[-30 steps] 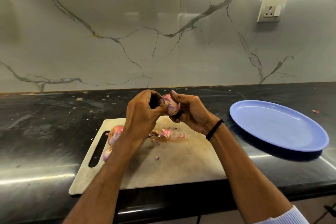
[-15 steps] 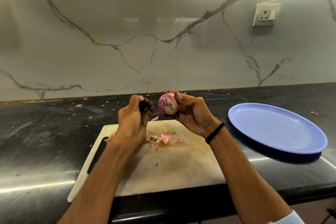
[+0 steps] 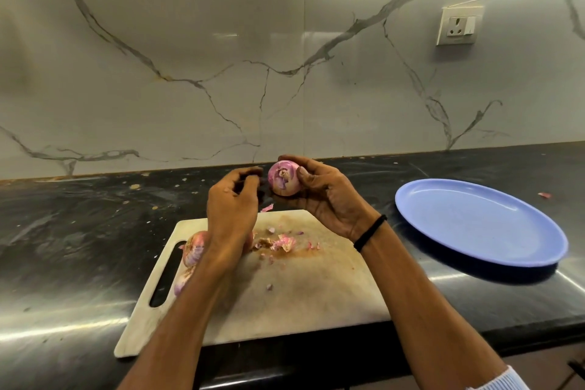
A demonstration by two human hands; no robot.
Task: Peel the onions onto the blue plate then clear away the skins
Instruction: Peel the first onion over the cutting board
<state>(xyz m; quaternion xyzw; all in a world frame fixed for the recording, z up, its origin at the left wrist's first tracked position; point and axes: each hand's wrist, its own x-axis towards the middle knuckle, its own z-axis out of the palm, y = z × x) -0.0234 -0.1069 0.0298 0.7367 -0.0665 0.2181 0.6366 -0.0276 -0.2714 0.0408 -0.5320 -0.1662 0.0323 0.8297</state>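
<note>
One bench (image 3: 79, 231) carries the blue plate (image 3: 481, 225) toward its right edge and a cutting board (image 3: 300, 294) at its near edge. Left hand (image 3: 232, 209) has drawn off the onion (image 3: 284, 182), fingers curled, on what I cannot tell; right hand (image 3: 329, 199) fingers grip the onion over the board's far edge, root end toward the left hand, axis roughly level.

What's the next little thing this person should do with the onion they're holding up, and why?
Probably bring the left hand across to the onion and pinch off the brownish scrap at its end. The right hand grips it above the cutting board, the left fingers are curled just beside it, and the blue plate holds nothing yet.
</note>
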